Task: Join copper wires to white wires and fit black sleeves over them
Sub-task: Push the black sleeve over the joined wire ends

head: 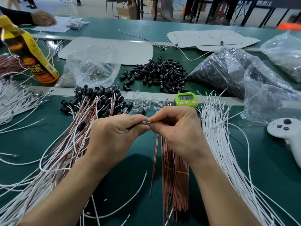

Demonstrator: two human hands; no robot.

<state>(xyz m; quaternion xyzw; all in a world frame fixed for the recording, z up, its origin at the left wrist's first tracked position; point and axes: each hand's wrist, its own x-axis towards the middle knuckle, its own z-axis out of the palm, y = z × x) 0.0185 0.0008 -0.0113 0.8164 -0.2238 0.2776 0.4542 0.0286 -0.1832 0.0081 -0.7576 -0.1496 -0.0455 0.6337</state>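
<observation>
My left hand (114, 137) and right hand (177, 132) both pinch a small shiny piece (146, 123) above the near copper wires (175, 176). I reckon I'm mid-join. Next calls for a sleeve from the far heap (156, 74).

Copper wires (175, 185): straight bundle, yellow band (182, 172) round it, middle of the desk (268, 168) near the front edge. White wires (228, 144): loose fan just right of them. Black sleeves (156, 74): loose heap, far middle. Joined wires (73, 136), sleeved ends, piled left. Small shiny piece (146, 123), maybe a wire tip, pinched above centre.
</observation>
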